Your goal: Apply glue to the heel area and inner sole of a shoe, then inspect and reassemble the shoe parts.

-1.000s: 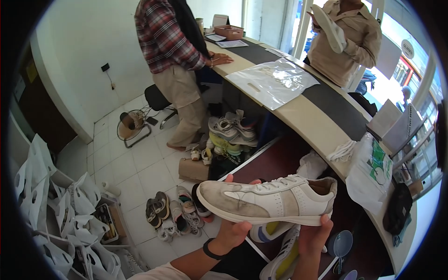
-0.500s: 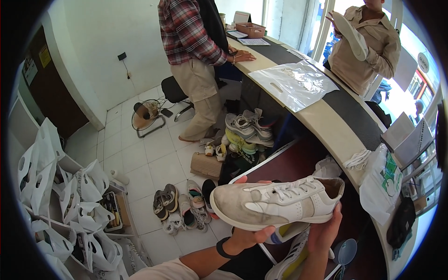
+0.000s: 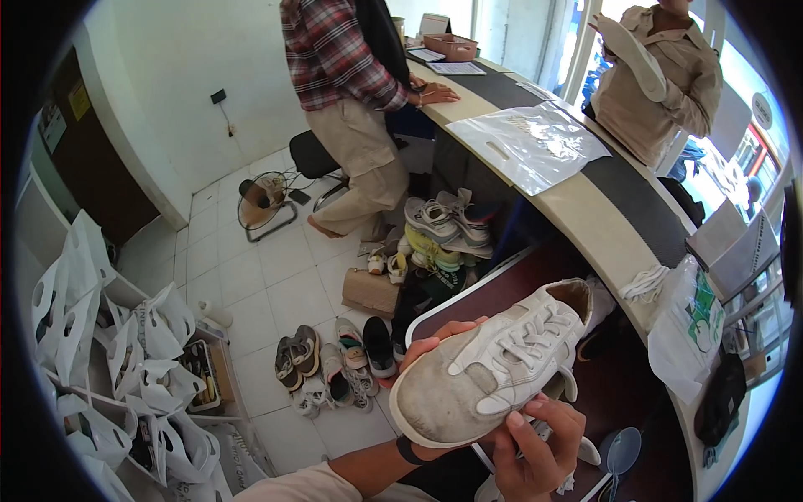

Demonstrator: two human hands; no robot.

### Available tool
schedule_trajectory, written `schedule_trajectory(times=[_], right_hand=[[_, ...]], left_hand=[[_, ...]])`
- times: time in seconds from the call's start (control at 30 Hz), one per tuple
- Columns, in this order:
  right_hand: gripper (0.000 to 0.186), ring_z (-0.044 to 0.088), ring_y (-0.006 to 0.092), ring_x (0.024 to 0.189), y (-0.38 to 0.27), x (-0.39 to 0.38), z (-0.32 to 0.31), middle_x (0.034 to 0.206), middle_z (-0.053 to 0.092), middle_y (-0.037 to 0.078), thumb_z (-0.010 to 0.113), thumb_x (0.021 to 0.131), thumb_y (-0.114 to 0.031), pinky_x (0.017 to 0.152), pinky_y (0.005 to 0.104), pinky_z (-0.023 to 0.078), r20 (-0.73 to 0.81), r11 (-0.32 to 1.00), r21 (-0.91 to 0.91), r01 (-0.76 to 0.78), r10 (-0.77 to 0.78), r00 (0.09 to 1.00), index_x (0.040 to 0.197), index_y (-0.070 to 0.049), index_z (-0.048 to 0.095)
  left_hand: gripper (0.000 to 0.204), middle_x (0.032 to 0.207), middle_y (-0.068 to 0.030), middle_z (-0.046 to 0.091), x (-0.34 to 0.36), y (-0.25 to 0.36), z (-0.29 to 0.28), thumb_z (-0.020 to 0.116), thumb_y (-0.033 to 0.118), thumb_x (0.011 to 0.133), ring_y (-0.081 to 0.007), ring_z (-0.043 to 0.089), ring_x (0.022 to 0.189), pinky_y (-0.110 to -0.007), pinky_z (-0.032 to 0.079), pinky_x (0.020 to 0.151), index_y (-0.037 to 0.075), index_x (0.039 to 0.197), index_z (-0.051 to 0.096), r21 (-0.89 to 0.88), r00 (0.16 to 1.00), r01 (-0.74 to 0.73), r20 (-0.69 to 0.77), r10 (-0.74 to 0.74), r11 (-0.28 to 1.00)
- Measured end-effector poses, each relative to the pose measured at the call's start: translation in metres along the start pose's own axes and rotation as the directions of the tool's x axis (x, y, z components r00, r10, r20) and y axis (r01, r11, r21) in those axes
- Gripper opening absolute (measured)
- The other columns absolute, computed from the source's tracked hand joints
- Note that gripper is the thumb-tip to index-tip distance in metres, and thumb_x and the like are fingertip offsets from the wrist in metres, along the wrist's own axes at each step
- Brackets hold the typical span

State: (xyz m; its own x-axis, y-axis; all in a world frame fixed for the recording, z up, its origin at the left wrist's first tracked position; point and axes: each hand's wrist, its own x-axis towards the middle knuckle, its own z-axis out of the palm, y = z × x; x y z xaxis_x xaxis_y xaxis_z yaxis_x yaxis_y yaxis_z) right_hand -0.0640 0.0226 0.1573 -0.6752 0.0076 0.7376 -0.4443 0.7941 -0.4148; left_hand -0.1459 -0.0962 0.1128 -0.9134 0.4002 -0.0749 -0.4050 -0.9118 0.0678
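A white lace-up sneaker [image 3: 502, 351] with a grey-stained toe is held up in front of me, toe toward the lower left. My left hand [image 3: 428, 344] grips it from beneath and behind, its fingers showing past the far edge and the palm hidden by the shoe. The fingers of my right hand [image 3: 542, 439] are curled and pressed against the near side of the sneaker, by the sole edge. Under it, other shoes are partly hidden by my hands. Across the counter a person in a tan shirt holds a pale shoe [image 3: 631, 58].
A curved counter [image 3: 560, 209] bears a clear plastic bag [image 3: 535, 146]. Shoes [image 3: 335, 368] stand in pairs on the tiled floor, near a piled heap [image 3: 439, 238]. White bags [image 3: 163, 326] fill shelves at left. A person in a plaid shirt [image 3: 339, 58] stands at the counter; a fan [image 3: 263, 201] is behind.
The sneaker has turned so its laced top faces me more, with the heel raised. My right hand has shifted from the heel to the near side. The plaid-shirted person's legs have moved.
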Motion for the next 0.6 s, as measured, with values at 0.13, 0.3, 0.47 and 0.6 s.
schedule_trajectory(times=[0.13,0.3,0.47,0.6], right_hand=[[0.029,0.06,0.029,0.09,-0.001,0.002,-0.001,0.106,0.063,0.013,0.08,0.073,-0.006,0.071,0.0357,0.046,0.005,0.999,-0.019,0.034,-0.034,0.999,0.101,-0.009,0.073],[0.028,0.061,0.0299,0.091,-0.015,0.0,-0.002,0.106,0.063,0.012,0.079,0.073,-0.006,0.074,0.0367,0.05,0.031,0.993,-0.031,0.111,-0.11,0.993,0.1,-0.011,0.075],[0.028,0.062,0.0304,0.095,-0.026,0.006,-0.004,0.108,0.062,0.012,0.078,0.074,-0.005,0.074,0.0371,0.054,0.043,0.976,-0.056,0.212,-0.21,0.977,0.101,-0.011,0.074],[0.034,0.063,0.031,0.092,-0.026,0.011,-0.007,0.109,0.062,0.013,0.078,0.073,-0.001,0.071,0.0348,0.055,0.046,0.982,-0.044,0.184,-0.182,0.982,0.105,-0.009,0.072]], left_hand=[[0.049,0.136,-0.0158,0.046,0.003,-0.009,-0.003,0.041,0.039,0.093,-0.032,0.031,0.138,-0.053,0.033,0.111,0.008,0.13,0.047,0.191,0.99,-0.126,-0.036,0.135,0.973],[0.044,0.135,-0.0144,0.046,0.011,-0.003,-0.016,0.041,0.037,0.094,-0.0302,0.036,0.135,-0.052,0.03,0.113,0.009,0.127,0.049,0.16,0.976,-0.103,0.209,0.068,0.982],[0.06,0.133,-0.021,0.044,0.02,-0.031,-0.022,0.068,0.022,0.08,-0.0349,0.043,0.129,-0.053,0.038,0.107,0.014,0.131,0.038,0.437,0.765,-0.644,0.376,0.523,0.628],[0.082,0.13,-0.0231,0.044,0.034,-0.036,-0.026,0.084,0.012,0.069,-0.036,0.047,0.123,-0.05,0.043,0.104,0.015,0.131,0.03,0.455,0.564,-0.821,0.551,0.615,0.346]])
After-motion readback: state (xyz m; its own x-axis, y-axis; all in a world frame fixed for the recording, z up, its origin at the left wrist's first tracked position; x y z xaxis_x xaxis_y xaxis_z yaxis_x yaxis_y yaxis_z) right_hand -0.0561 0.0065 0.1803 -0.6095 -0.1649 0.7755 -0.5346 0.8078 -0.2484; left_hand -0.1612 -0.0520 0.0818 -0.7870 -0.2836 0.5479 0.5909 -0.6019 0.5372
